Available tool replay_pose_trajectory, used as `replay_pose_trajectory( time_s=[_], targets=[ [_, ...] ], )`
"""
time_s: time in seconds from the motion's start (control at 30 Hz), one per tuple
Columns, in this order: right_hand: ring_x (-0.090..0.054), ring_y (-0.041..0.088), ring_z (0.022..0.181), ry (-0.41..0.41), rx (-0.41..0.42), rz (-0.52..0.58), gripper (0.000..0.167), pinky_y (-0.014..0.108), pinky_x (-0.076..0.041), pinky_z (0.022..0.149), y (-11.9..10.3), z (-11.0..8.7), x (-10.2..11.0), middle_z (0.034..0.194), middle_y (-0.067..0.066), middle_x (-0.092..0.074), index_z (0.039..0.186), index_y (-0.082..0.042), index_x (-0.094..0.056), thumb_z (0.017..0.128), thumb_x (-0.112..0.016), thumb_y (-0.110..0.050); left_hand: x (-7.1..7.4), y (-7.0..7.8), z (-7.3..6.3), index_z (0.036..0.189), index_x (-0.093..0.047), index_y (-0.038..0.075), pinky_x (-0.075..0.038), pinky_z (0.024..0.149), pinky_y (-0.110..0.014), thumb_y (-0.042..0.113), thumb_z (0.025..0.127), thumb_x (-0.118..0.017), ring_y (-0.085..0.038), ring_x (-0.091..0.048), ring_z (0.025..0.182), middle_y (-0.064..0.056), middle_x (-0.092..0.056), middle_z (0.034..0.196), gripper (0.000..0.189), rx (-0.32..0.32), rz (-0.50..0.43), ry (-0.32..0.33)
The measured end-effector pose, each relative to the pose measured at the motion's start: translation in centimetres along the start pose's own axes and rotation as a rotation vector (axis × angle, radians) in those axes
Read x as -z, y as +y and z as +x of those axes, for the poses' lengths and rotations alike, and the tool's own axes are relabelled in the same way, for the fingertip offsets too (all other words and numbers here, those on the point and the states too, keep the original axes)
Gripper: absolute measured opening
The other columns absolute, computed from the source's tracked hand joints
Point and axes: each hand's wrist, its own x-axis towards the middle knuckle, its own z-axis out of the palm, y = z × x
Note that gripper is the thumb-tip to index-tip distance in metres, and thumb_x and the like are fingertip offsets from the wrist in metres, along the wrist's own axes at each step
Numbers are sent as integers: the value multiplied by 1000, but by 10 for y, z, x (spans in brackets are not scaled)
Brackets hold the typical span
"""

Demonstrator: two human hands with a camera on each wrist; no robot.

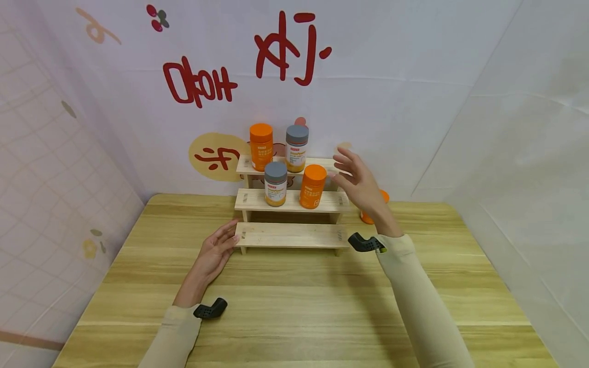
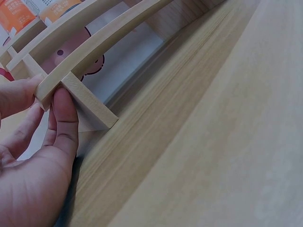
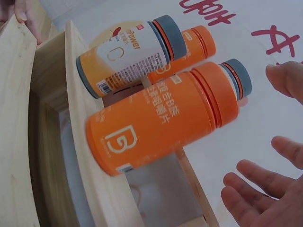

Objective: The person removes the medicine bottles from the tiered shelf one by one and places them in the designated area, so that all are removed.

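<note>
A three-step wooden rack (image 1: 294,235) stands on the table, four pill bottles on it. My left hand (image 1: 217,254) grips the left end of its lowest step, thumb above and fingers (image 2: 65,116) below the board. On the middle step are a grey-capped bottle (image 1: 275,186) and an orange bottle (image 1: 312,189). Another orange bottle (image 1: 261,148) and a second grey-capped one (image 1: 296,151) occupy the top step. Just right of the middle step's orange bottle, my right hand (image 1: 356,179) is raised, holding nothing, its fingers spread apart in the right wrist view.
One more orange bottle (image 1: 366,217) stands on the table right of the rack, partly hidden behind my right wrist. A printed white cloth (image 1: 391,76) hangs behind the wood-grain table (image 1: 294,306), with further cloth at both sides.
</note>
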Motion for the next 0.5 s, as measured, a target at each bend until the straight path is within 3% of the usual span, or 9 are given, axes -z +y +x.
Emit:
replay_pose_trajectory(
  time_s=[0.23, 0.5],
  targets=[
    [-44, 36, 145, -50, -56, -38, 70, 53, -34, 122, -5, 15, -7, 159, 19, -43, 162, -21, -32, 102, -66, -27, 1, -1, 1, 161, -29, 3, -52, 83, -16, 4, 102, -62, -5, -58, 106, 1, -54, 124, 67, -14, 2, -12],
    [-46, 36, 144, -88, -117, -47, 73, 55, -37, 120, -11, 28, -11, 158, 16, -45, 162, -22, -30, 100, -67, -33, 1, -1, 0, 161, -29, 3, -51, 82, -16, 4, 102, -62, -5, -57, 104, 2, -54, 122, 68, -19, -1, -18]
  ],
)
